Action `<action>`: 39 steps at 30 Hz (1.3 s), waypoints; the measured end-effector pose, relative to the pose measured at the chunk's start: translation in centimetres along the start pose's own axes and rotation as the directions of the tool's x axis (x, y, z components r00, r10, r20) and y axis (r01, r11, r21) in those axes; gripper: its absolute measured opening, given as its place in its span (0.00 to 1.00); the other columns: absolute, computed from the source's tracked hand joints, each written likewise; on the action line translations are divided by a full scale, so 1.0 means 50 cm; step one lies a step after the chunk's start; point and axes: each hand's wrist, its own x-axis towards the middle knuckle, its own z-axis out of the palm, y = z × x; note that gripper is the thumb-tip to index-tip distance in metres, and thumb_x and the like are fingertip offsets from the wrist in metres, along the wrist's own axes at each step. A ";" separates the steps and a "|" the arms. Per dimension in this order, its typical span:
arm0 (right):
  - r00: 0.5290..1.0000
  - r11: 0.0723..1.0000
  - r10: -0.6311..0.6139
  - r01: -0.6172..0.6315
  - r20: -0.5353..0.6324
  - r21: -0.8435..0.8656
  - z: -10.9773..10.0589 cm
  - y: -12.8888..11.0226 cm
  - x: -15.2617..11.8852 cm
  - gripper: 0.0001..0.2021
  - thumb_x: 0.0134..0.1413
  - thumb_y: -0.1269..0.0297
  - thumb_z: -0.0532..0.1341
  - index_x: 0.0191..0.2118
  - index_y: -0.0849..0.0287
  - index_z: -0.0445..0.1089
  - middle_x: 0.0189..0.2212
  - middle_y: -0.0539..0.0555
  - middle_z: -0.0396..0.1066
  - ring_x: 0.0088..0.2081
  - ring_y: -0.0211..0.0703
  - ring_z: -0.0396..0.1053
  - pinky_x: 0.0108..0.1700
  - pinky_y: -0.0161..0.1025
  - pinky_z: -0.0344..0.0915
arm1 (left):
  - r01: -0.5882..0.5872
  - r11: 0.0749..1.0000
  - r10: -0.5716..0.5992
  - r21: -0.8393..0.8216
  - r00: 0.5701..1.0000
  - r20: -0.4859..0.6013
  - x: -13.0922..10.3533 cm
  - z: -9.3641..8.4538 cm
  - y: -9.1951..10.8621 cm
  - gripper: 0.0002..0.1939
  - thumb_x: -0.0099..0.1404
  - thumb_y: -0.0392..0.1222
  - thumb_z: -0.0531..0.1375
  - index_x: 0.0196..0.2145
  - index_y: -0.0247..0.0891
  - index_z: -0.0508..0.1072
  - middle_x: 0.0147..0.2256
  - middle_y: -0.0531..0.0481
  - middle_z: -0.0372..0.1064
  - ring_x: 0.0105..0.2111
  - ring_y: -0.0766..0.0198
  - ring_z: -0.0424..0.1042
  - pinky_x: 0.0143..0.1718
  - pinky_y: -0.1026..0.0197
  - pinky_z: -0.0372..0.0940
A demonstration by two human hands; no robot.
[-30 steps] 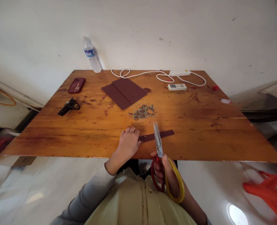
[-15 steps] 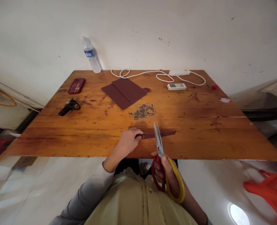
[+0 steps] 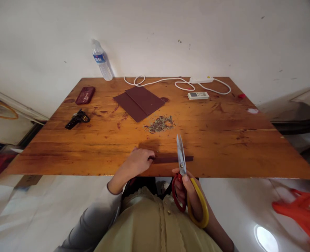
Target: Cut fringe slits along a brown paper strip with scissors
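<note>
Near the table's front edge, my left hand (image 3: 138,161) is closed on one end of a narrow dark maroon strip (image 3: 167,159), perhaps paper or card. The strip stretches to the right, passing behind the blades of a pair of scissors (image 3: 181,154). My right hand (image 3: 187,189) grips these scissors by their red and yellow handles, blades pointing away from me and slightly apart. Beyond the hands lies a loose pile of small shreds (image 3: 160,124). Two maroon sheets (image 3: 144,99) overlap behind that pile.
On the wooden table (image 3: 236,150) stands a plastic bottle (image 3: 101,61) against the wall. A maroon phone (image 3: 85,95) and a black strap-like object (image 3: 77,119) lie at left. A white remote control (image 3: 198,95) and a power strip with cable (image 3: 201,79) are at the back right.
My left hand has moved left and nearer to me, drawing the strip with it. The scissors in my right hand have shifted slightly right.
</note>
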 end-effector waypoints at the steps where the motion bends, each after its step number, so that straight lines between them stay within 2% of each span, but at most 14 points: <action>1: 1.000 1.000 0.003 -0.003 -0.002 0.002 0.000 0.000 0.001 0.27 0.52 0.36 0.69 0.44 0.56 0.72 0.19 0.40 0.55 0.16 0.32 0.50 0.13 0.27 0.54 | 0.000 1.000 0.000 0.016 1.000 -0.006 -0.001 0.004 0.004 0.13 0.60 0.32 0.57 0.33 0.44 0.82 0.38 0.46 0.83 0.38 0.53 0.78 0.48 0.53 0.63; 6: 1.000 1.000 0.011 -0.011 -0.005 0.014 0.002 0.002 0.002 0.27 0.51 0.36 0.70 0.44 0.54 0.72 0.19 0.39 0.56 0.15 0.31 0.49 0.12 0.27 0.55 | -0.026 0.999 0.025 -0.033 0.999 -0.028 -0.005 0.025 0.021 0.08 0.62 0.35 0.60 0.29 0.43 0.79 0.34 0.47 0.81 0.36 0.54 0.76 0.47 0.53 0.62; 9: 1.000 1.000 -0.001 0.001 0.002 0.006 0.003 0.000 0.001 0.26 0.52 0.36 0.69 0.43 0.55 0.72 0.19 0.40 0.56 0.15 0.31 0.49 0.12 0.27 0.55 | -0.064 0.995 0.064 -0.079 0.998 -0.010 -0.006 0.029 0.021 0.09 0.62 0.34 0.60 0.26 0.41 0.77 0.32 0.48 0.80 0.36 0.56 0.75 0.46 0.54 0.61; 12: 1.000 1.000 -0.012 0.012 -0.015 -0.010 0.003 -0.003 0.001 0.27 0.52 0.36 0.69 0.43 0.55 0.72 0.19 0.40 0.56 0.16 0.31 0.51 0.13 0.26 0.55 | -0.093 0.995 0.094 -0.023 0.994 0.062 -0.004 0.020 0.013 0.10 0.61 0.32 0.60 0.24 0.41 0.77 0.31 0.48 0.79 0.37 0.55 0.75 0.46 0.54 0.60; 14: 0.999 1.000 -0.013 0.012 -0.030 -0.022 0.004 -0.005 0.002 0.28 0.51 0.36 0.70 0.44 0.55 0.72 0.20 0.40 0.57 0.16 0.31 0.51 0.13 0.26 0.55 | -0.077 0.996 0.074 0.053 0.996 0.055 0.003 0.009 0.008 0.10 0.61 0.32 0.59 0.26 0.41 0.78 0.33 0.47 0.80 0.39 0.54 0.76 0.48 0.53 0.60; 17: 1.000 1.000 0.005 -0.006 -0.027 -0.029 0.005 -0.006 0.002 0.28 0.51 0.35 0.69 0.44 0.55 0.72 0.19 0.40 0.56 0.16 0.31 0.50 0.13 0.27 0.54 | 0.002 0.984 0.009 0.177 0.998 -0.059 0.027 -0.009 0.001 0.10 0.64 0.34 0.58 0.29 0.41 0.79 0.36 0.45 0.81 0.41 0.53 0.76 0.48 0.52 0.59; 20: 1.000 0.999 0.026 -0.026 -0.008 -0.026 0.005 -0.005 0.001 0.27 0.53 0.36 0.68 0.45 0.56 0.71 0.17 0.39 0.55 0.15 0.31 0.48 0.13 0.27 0.54 | 0.121 0.952 -0.058 0.282 0.973 -0.224 0.063 -0.025 -0.005 0.10 0.66 0.36 0.58 0.31 0.40 0.80 0.38 0.42 0.81 0.41 0.51 0.77 0.47 0.50 0.59; 23: 1.000 1.000 0.011 -0.011 -0.012 -0.020 0.005 -0.005 -0.001 0.27 0.52 0.37 0.69 0.44 0.55 0.71 0.17 0.39 0.55 0.15 0.31 0.48 0.12 0.27 0.54 | 0.187 0.937 -0.085 0.295 0.941 -0.326 0.095 -0.039 -0.009 0.13 0.69 0.36 0.54 0.34 0.40 0.80 0.41 0.38 0.81 0.45 0.48 0.76 0.48 0.48 0.57; 26: 0.999 1.000 -0.010 0.010 -0.046 -0.011 0.003 -0.006 -0.002 0.27 0.50 0.36 0.70 0.43 0.55 0.72 0.18 0.39 0.56 0.14 0.31 0.49 0.12 0.27 0.53 | 0.205 0.945 -0.078 0.254 0.898 -0.434 0.103 -0.048 -0.001 0.14 0.71 0.37 0.53 0.38 0.39 0.80 0.44 0.40 0.81 0.47 0.48 0.75 0.49 0.49 0.58; 28: 0.998 1.000 -0.023 0.023 -0.060 -0.003 0.002 -0.006 -0.003 0.27 0.50 0.36 0.70 0.43 0.55 0.73 0.18 0.39 0.57 0.15 0.30 0.50 0.12 0.26 0.53 | 0.158 0.961 -0.051 0.229 0.910 -0.411 0.093 -0.049 0.011 0.13 0.70 0.37 0.55 0.37 0.39 0.80 0.43 0.41 0.81 0.46 0.50 0.76 0.49 0.51 0.59; 31: 0.996 0.999 -0.041 0.041 -0.073 0.007 0.001 -0.006 -0.004 0.27 0.50 0.36 0.71 0.42 0.54 0.73 0.17 0.39 0.57 0.14 0.30 0.50 0.12 0.26 0.54 | 0.017 0.974 0.030 0.226 0.979 -0.202 0.073 -0.040 0.030 0.10 0.68 0.36 0.57 0.34 0.39 0.80 0.40 0.43 0.81 0.44 0.52 0.77 0.48 0.53 0.60; 33: 0.996 0.999 -0.043 0.044 -0.082 0.008 0.001 -0.005 -0.003 0.27 0.49 0.36 0.71 0.42 0.54 0.74 0.17 0.39 0.57 0.14 0.30 0.50 0.12 0.26 0.54 | 0.004 0.979 0.025 0.204 0.990 -0.141 0.071 -0.029 0.036 0.09 0.66 0.35 0.59 0.32 0.40 0.80 0.39 0.43 0.81 0.42 0.51 0.77 0.49 0.51 0.60; 36: 0.996 0.999 -0.039 0.039 -0.082 0.001 0.002 -0.003 -0.004 0.27 0.48 0.36 0.71 0.43 0.54 0.74 0.17 0.39 0.57 0.14 0.30 0.50 0.12 0.26 0.54 | 0.132 0.976 -0.084 0.171 0.961 -0.264 0.090 -0.018 0.029 0.12 0.65 0.31 0.56 0.30 0.36 0.79 0.38 0.34 0.80 0.43 0.45 0.77 0.51 0.45 0.59; 39: 0.997 0.999 -0.046 0.045 -0.063 -0.012 0.002 0.000 -0.006 0.27 0.49 0.36 0.71 0.43 0.55 0.74 0.17 0.40 0.57 0.14 0.31 0.50 0.12 0.27 0.54 | 0.189 0.977 -0.143 0.096 0.920 -0.364 0.116 -0.020 0.017 0.14 0.66 0.30 0.54 0.32 0.34 0.79 0.42 0.30 0.79 0.47 0.41 0.76 0.53 0.42 0.57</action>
